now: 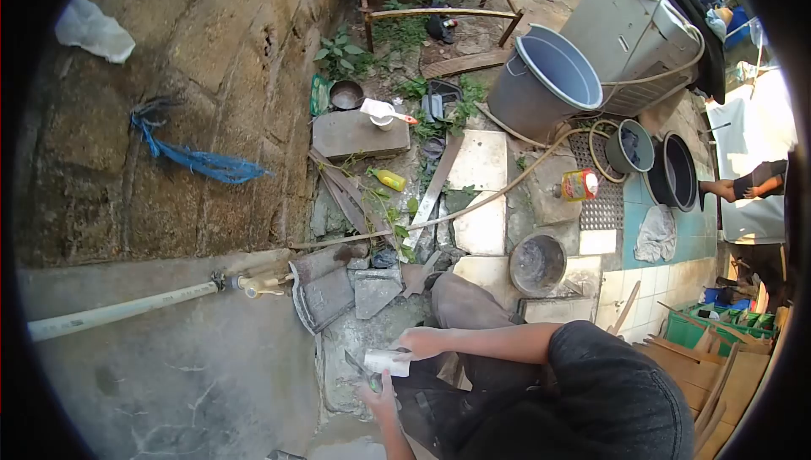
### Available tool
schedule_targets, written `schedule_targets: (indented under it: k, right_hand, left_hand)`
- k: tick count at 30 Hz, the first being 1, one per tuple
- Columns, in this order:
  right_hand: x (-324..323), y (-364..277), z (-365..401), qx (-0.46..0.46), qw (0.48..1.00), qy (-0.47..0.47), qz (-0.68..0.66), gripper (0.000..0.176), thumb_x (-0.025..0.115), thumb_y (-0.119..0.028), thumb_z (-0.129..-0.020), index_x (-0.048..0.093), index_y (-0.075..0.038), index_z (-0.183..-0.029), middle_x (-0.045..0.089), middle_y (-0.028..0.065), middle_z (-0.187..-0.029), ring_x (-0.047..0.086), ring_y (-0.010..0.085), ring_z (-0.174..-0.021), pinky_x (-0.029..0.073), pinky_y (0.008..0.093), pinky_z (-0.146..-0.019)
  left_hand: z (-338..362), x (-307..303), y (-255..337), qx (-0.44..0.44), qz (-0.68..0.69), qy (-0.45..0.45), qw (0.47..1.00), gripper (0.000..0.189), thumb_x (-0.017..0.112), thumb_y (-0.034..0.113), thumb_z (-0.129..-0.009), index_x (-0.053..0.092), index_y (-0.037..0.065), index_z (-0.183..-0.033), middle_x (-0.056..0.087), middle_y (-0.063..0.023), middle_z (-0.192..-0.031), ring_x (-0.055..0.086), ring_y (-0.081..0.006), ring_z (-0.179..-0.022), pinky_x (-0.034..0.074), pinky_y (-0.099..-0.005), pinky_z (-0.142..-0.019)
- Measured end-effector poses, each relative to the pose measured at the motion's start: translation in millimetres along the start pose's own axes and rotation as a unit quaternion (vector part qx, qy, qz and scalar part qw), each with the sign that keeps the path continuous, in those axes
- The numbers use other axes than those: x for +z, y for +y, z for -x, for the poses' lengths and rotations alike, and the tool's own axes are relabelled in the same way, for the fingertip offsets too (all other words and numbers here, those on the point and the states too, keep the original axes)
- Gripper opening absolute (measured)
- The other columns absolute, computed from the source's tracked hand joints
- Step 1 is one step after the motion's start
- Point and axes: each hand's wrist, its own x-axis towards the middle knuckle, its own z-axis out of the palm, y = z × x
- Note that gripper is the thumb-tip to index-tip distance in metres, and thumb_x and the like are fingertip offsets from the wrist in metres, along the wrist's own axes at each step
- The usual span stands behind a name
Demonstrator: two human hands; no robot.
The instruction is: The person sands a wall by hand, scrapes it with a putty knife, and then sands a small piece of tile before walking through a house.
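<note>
My right hand [422,342] reaches in from the right, its fingers closed on a small white piece [387,363]. Just below is my left hand [378,394], its fingers closed around the green handle of what looks like a knife. The dark, thin blade [355,364] points up and to the left, beside the white piece. The left fingertips are close to the lower edge of the white piece; whether they touch it is too small to tell. Both hands are above a rough concrete slab [342,401].
A pipe with a tap [262,284] juts from the wall at left. Broken tiles [323,295] lie beyond my hands. A metal basin [538,264], a large grey bucket [541,80], a hose [494,194] and a yellow bottle [389,179] are farther out. Another person's arm [764,188] shows at far right.
</note>
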Motion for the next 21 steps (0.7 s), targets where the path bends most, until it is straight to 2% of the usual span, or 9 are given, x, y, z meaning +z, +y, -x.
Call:
schedule_targets:
  k: [1, 4, 7, 11, 12, 15, 17, 19, 21]
  right_hand:
    - [-13.1, -24.9, 27.4, 0.019, 1.0, 0.012, -0.006, 0.036, 0.064, -0.035, -0.091, 0.069, -0.002, -0.104, 0.07, 0.0213, -0.092, 0.068, 0.038, -0.087, 0.052, 0.0464, -0.076]
    - [-44.3, -90.8, 93.8, 0.071, 0.988, 0.029, -0.133, 0.05, 0.067, -0.043, -0.09, 0.069, 0.002, -0.11, 0.071, 0.0217, -0.093, 0.069, 0.0356, -0.088, 0.052, 0.0438, -0.078]
    - [-70.7, -151.3, 141.4, 0.049, 0.984, 0.062, -0.159, 0.057, 0.068, -0.049, -0.089, 0.069, 0.004, -0.113, 0.072, 0.0217, -0.094, 0.069, 0.034, -0.092, 0.051, 0.042, -0.081]
    - [-70.7, -190.8, 172.5, 0.09, 0.982, 0.143, -0.082, 0.058, 0.069, -0.05, -0.087, 0.071, 0.003, -0.108, 0.071, 0.022, -0.099, 0.066, 0.0366, -0.099, 0.048, 0.0438, -0.087]
    - [-69.1, -204.0, 179.1, 0.101, 0.977, 0.176, -0.063, 0.055, 0.068, -0.048, -0.09, 0.071, 0.005, -0.104, 0.072, 0.0201, -0.092, 0.067, 0.0304, -0.088, 0.048, 0.0417, -0.08]
    - [-44.6, -223.8, 189.7, 0.136, 0.933, 0.261, -0.207, 0.047, 0.066, -0.04, -0.095, 0.07, 0.005, -0.106, 0.071, 0.005, -0.083, 0.061, 0.0095, -0.078, 0.048, 0.0309, -0.072]
    - [-24.9, -229.8, 185.8, 0.131, 0.9, 0.303, -0.286, 0.043, 0.062, -0.037, -0.099, 0.071, 0.005, -0.104, 0.068, 0.0004, -0.082, 0.056, 0.0054, -0.077, 0.046, 0.0267, -0.07]
    - [-17.3, -255.1, 183.8, 0.115, 0.864, 0.36, -0.332, 0.042, 0.06, -0.035, -0.101, 0.071, 0.004, -0.105, 0.069, 0.0013, -0.084, 0.057, 0.0058, -0.077, 0.047, 0.0258, -0.071]
    - [-24.0, -281.2, 190.3, 0.139, 0.855, 0.356, -0.35, 0.041, 0.059, -0.034, -0.101, 0.07, 0.005, -0.107, 0.07, 0.0024, -0.086, 0.057, 0.0061, -0.078, 0.047, 0.0266, -0.073]
  left_hand:
    - [29.9, 3.4, 55.3, -0.026, 0.035, -0.049, 0.998, 0.025, 0.072, 0.014, -0.091, 0.061, -0.001, -0.107, 0.061, -0.0039, -0.079, 0.054, -0.0121, -0.06, 0.044, -0.0281, -0.053]
    - [79.4, 0.0, 116.4, -0.03, 0.153, -0.167, 0.974, 0.022, 0.071, 0.007, -0.09, 0.06, 0.001, -0.108, 0.06, -0.0005, -0.08, 0.05, -0.0057, -0.054, 0.04, -0.023, -0.047]
    - [112.4, -2.5, 152.1, -0.029, 0.203, -0.249, 0.947, 0.026, 0.072, 0.007, -0.089, 0.058, 0.001, -0.11, 0.059, -0.0003, -0.079, 0.051, -0.0063, -0.054, 0.039, -0.0229, -0.047]
    - [133.7, -7.9, 189.7, -0.005, 0.16, -0.325, 0.932, 0.026, 0.072, 0.006, -0.089, 0.058, 0.0, -0.109, 0.059, 0.0007, -0.076, 0.048, -0.0065, -0.051, 0.037, -0.0226, -0.047]
    - [132.4, -9.9, 189.0, 0.035, 0.132, -0.33, 0.934, 0.02, 0.07, 0.009, -0.091, 0.059, 0.001, -0.105, 0.057, 0.0012, -0.068, 0.047, -0.0068, -0.049, 0.037, -0.0231, -0.045]
    - [132.7, -16.5, 194.4, 0.031, 0.17, -0.352, 0.92, 0.014, 0.066, 0.014, -0.094, 0.06, 0.001, -0.094, 0.054, -0.0008, -0.059, 0.047, -0.0094, -0.045, 0.036, -0.025, -0.043]
    - [142.8, -23.2, 208.3, -0.003, 0.215, -0.353, 0.91, 0.014, 0.064, 0.014, -0.094, 0.058, 0.002, -0.091, 0.053, -0.0019, -0.055, 0.047, -0.0116, -0.042, 0.037, -0.0276, -0.042]
    - [150.2, -30.5, 219.1, 0.016, 0.23, -0.376, 0.898, 0.019, 0.064, 0.018, -0.094, 0.059, 0.0, -0.097, 0.053, -0.0016, -0.059, 0.047, -0.0108, -0.045, 0.038, -0.027, -0.045]
    - [156.5, -36.6, 231.0, 0.028, 0.236, -0.395, 0.887, 0.023, 0.064, 0.02, -0.094, 0.059, -0.001, -0.102, 0.054, -0.0014, -0.061, 0.047, -0.0103, -0.047, 0.039, -0.0264, -0.048]
